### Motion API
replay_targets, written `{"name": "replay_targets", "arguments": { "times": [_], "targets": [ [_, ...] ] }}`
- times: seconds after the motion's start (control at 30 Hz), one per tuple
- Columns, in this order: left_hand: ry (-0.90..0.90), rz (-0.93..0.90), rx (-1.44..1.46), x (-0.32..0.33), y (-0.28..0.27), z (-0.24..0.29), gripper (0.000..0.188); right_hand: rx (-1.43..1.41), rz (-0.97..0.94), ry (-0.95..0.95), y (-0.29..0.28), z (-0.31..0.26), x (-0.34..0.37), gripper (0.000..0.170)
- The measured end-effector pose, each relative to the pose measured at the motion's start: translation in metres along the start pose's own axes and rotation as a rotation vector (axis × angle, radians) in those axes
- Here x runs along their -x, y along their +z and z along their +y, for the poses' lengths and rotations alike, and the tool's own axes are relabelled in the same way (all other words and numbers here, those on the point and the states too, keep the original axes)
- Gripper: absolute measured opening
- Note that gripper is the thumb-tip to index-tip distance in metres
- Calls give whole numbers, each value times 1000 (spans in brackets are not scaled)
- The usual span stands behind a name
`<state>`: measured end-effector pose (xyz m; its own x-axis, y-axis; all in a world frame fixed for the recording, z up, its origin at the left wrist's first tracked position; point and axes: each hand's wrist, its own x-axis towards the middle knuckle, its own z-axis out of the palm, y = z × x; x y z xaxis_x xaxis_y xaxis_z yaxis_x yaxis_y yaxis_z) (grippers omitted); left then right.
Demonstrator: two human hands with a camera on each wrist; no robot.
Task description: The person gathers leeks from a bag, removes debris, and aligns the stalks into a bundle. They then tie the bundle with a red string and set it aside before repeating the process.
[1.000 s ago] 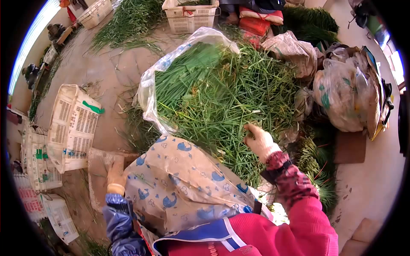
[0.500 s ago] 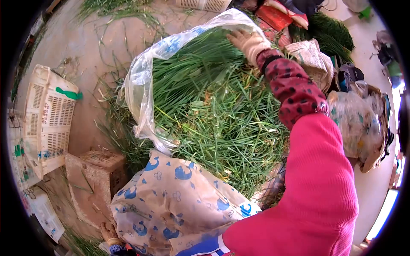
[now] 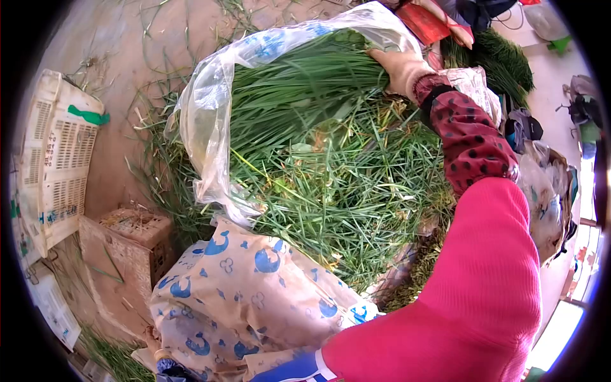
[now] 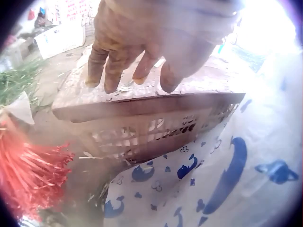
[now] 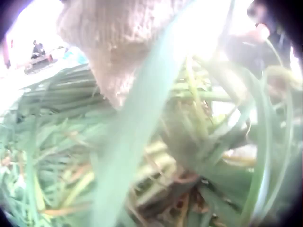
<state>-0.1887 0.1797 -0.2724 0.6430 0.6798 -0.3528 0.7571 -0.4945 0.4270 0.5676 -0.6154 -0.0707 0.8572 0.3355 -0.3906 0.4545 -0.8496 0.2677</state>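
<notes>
My gloved right hand (image 3: pixel 407 71) is at the right end of a bunch of long flat garlic chives (image 3: pixel 305 83), thumb on top and the other fingers hidden among the leaves. A clear plastic bag (image 3: pixel 207 105) lies opened out around the bunch. In the right wrist view the glove (image 5: pixel 118 42) reaches down to the leaves, and a blurred blade crosses in front. My left hand (image 4: pixel 147 45), fingers loosely bent and holding nothing, hangs over a dirty board (image 4: pixel 189 90) on top of a crate (image 4: pixel 156 135). A whale-print apron (image 3: pixel 235 286) covers my lap.
Loose cut leaves (image 3: pixel 356 204) are heaped in front of me. White plastic crates (image 3: pixel 60 153) stand at the left. A bundle of red ties (image 4: pixel 33 165) hangs near the left hand. More green bundles (image 3: pixel 503 60) and plastic sacks (image 3: pixel 547 191) lie at the right.
My right hand has reached from the middle of the heap out to the far right end of the chives, and its fingers have gone among the leaves. My head view has shifted forward; the left hand sits lower in it.
</notes>
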Motion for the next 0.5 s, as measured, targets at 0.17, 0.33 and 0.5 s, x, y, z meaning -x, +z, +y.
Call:
{"name": "replay_targets", "arguments": {
  "times": [0.17,0.33,0.5],
  "targets": [
    [92,-104,-279,-21,0,68,30,134,23,3,-74,-31,33,63],
    [81,-179,-255,-13,-9,195,28,163,45,4,-103,-52,65,43],
    [243,-46,-172,-5,-21,271,36,-283,-311,57,-59,-35,95,39]
  ]
}}
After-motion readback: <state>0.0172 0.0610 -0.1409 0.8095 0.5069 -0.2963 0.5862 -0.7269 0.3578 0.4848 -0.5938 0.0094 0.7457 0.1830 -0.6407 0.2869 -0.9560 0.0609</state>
